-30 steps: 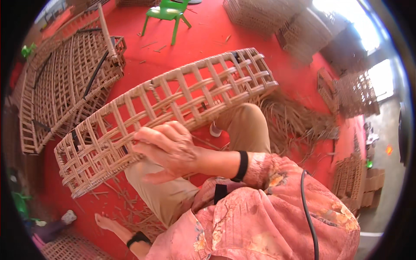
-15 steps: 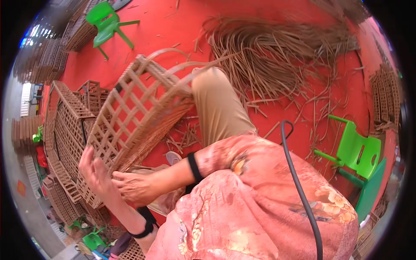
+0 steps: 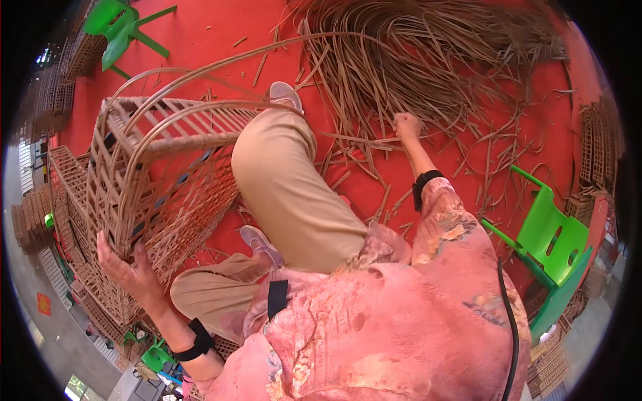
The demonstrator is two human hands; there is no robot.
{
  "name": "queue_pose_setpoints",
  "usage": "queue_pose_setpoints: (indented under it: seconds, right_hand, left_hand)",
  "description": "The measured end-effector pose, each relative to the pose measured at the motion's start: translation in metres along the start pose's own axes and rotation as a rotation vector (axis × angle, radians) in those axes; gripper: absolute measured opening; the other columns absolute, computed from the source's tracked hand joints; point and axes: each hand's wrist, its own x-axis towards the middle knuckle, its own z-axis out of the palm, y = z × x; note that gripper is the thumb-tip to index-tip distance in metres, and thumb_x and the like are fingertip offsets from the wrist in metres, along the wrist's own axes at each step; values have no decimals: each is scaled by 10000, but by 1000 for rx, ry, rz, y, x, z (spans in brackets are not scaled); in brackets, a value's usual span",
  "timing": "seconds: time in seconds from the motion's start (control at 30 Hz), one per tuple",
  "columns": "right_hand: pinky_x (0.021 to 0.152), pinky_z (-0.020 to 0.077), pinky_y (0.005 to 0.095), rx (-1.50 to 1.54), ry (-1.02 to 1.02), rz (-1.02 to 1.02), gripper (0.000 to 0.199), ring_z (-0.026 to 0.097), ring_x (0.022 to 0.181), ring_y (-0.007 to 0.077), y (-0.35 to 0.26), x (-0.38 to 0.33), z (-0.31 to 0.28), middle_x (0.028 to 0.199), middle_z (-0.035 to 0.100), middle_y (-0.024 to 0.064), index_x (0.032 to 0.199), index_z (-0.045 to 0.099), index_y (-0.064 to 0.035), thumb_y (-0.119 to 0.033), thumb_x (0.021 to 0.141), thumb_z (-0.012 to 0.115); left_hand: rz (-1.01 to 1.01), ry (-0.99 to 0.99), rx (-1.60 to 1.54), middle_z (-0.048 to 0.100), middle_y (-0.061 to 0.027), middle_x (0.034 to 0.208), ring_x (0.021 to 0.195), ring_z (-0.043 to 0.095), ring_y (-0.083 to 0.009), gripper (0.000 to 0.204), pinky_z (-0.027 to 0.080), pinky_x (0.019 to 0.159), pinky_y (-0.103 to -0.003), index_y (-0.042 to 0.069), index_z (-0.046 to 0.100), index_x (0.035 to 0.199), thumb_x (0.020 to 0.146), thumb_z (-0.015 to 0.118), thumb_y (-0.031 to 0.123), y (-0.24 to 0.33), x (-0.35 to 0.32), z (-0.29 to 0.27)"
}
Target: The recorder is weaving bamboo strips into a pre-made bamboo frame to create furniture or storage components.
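A bent woven lattice panel [image 3: 160, 174] of brown cane stands on edge at my left, beside my knee. My left hand [image 3: 127, 267] grips its lower edge. Long cane strips arch from its top toward the right. My right hand [image 3: 406, 125] reaches out to a heap of loose cane strips [image 3: 428, 60] on the red floor and is closed on some of them.
A green plastic chair [image 3: 555, 240] stands at the right, another green chair [image 3: 120, 27] at the top left. Stacks of finished lattice panels [image 3: 60, 200] lie along the left edge, more [image 3: 595, 147] at the right. Short cane scraps litter the floor.
My view has swung right. The panel now stands on edge at my left, held by the left hand only. My right hand has left it and reached to the strip heap.
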Motion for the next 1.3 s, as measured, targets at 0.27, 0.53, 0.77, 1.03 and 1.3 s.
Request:
queue_pose_setpoints:
  seconds: [0.27, 0.53, 0.77, 1.03, 1.3]
  right_hand:
    - [741, 517, 476, -442, 246, -131, 325, 676, 845, 398, 33, 77, 57, 926, 708, 221, 898, 708, -22, -343, 850, 685]
    - [779, 550, 466, -523, 74, 129, 269, 706, 913, 367, 19, 114, 47, 983, 721, 227, 1016, 715, 25, -205, 876, 705]
    - [439, 401, 237, 181, -358, 100, 152, 574, 534, 101, 7, 71, 93, 649, 618, 23, 948, 682, -36, -181, 940, 636]
    - [412, 370, 181, 777, -221, 300, 186, 478, 518, 80, -86, 78, -25, 635, 512, -26, 734, 536, -128, -47, 844, 662]
    - [884, 431, 247, -81, -59, -1426, 126, 510, 810, 103, -511, -103, -206, 813, 530, -26, 852, 602, -92, -155, 906, 697]
  left_hand:
    - [-49, -32, 28, 398, -178, 1507, 1398, 354, -356, 742, 233, 1163, -483, 18, 374, 1488, 936, 618, 449, 8, 2, -10]
    - [-50, -53, 10, 393, -185, 1502, 1403, 340, -371, 796, 229, 1163, -495, 4, 362, 1488, 920, 632, 492, 19, 4, -1]
    - [-79, -30, 118, 406, -174, 1516, 1409, 349, -349, 853, 241, 1146, -483, 36, 364, 1504, 889, 641, 558, 8, -5, -7]
    - [-21, 78, 121, 456, -158, 1490, 1374, 411, -315, 880, 245, 1132, -469, 8, 385, 1486, 870, 649, 578, 30, -23, 2]
    - [-54, 214, 47, 480, -165, 1463, 1349, 447, -308, 792, 266, 1120, -491, -2, 416, 1459, 896, 658, 500, 51, -86, -11]
